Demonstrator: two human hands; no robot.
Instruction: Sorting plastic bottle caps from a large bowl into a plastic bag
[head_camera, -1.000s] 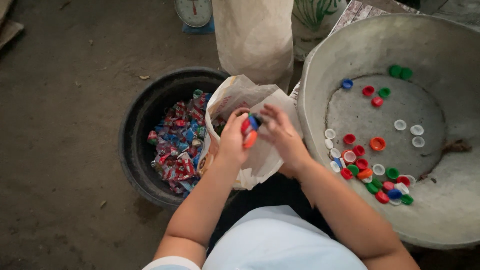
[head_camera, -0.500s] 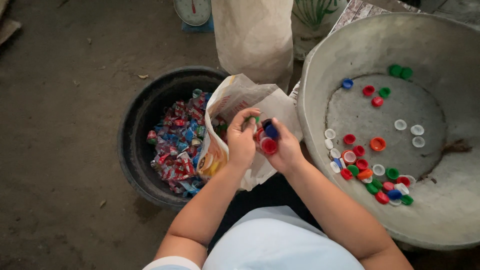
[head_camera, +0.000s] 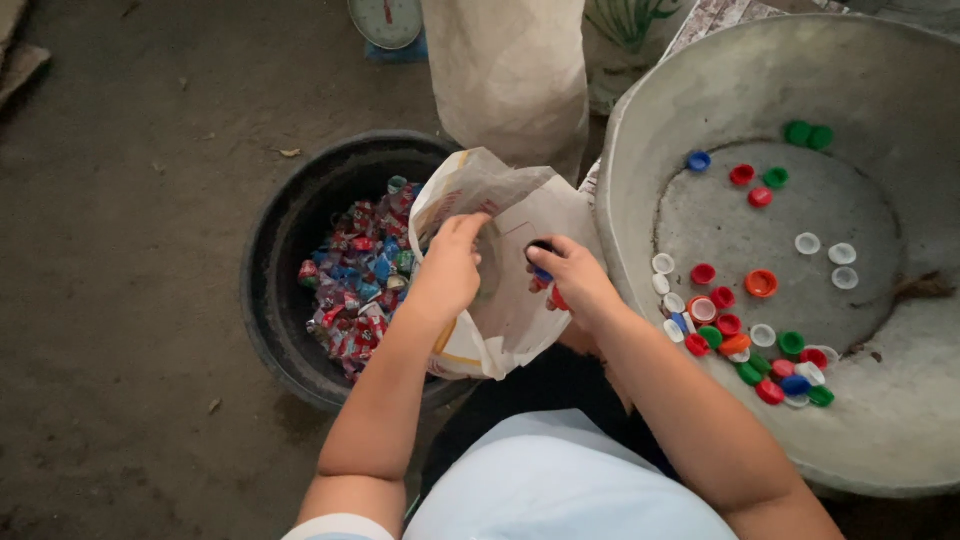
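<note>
Bottle caps (head_camera: 545, 283), red and blue, sit bunched in the right hand (head_camera: 570, 280), fingers curled closed around them, directly over the open mouth of a white sack (head_camera: 510, 300). Exact count of caps in the grip cannot be told. Left hand (head_camera: 447, 272) pinches the sack's near rim between thumb and fingers, holding the mouth open; the fingers are closed on the fabric. The sack is crumpled, white woven material with a yellow-orange printed patch near its lower left edge, and it leans over the right rim of a black round tub (head_camera: 275, 300).

The tub stands on the dirt floor (head_camera: 120, 250) and is partly filled with small crumpled wrappers (head_camera: 358, 275) in red, blue and silver. Just right of the sack stands a wide grey metal basin (head_camera: 640, 150), holding loose caps (head_camera: 745, 335) in red, green, white, blue and orange: a cluster at its lower left, a few scattered across the flat bottom, two green ones near the upper wall. Behind the tub stands a tall, upright white sack (head_camera: 510, 70). A dial scale (head_camera: 385, 20) with a pale face shows at the top edge, partly cut off.
</note>
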